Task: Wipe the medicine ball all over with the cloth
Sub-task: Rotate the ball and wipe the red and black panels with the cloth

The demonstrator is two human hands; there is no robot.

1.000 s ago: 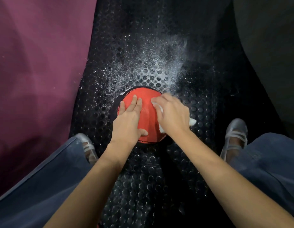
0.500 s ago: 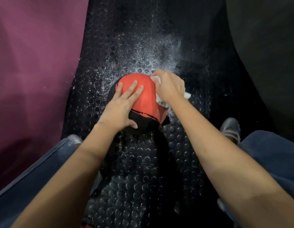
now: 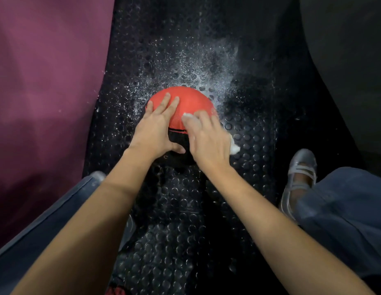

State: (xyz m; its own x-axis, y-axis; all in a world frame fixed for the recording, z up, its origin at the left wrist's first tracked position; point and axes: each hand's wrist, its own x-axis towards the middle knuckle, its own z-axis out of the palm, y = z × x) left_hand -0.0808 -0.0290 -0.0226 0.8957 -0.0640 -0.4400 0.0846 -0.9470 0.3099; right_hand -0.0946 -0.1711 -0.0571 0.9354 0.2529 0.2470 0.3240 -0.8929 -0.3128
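The right hand [image 3: 206,137], cloth [image 3: 234,148] bunched beneath curled fingers, had slid from the far side onto the near right of the medicine ball [image 3: 185,103]; the left hand [image 3: 156,126] lay spread flat, steadying. The ball sat on the studded mat [image 3: 181,209], black panel nearest (round, no long axis), red half beyond; likely underside unwiped.

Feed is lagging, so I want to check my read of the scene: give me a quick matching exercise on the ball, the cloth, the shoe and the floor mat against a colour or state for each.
Column 1:
1. medicine ball
2. cloth
3. shoe
4. floor mat

Column 2:
A. black, studded, dusted with white powder
B. silver, strapped
C. red on top, black below
D. white, under the right hand

Pairs: 1-C, 2-D, 3-B, 4-A
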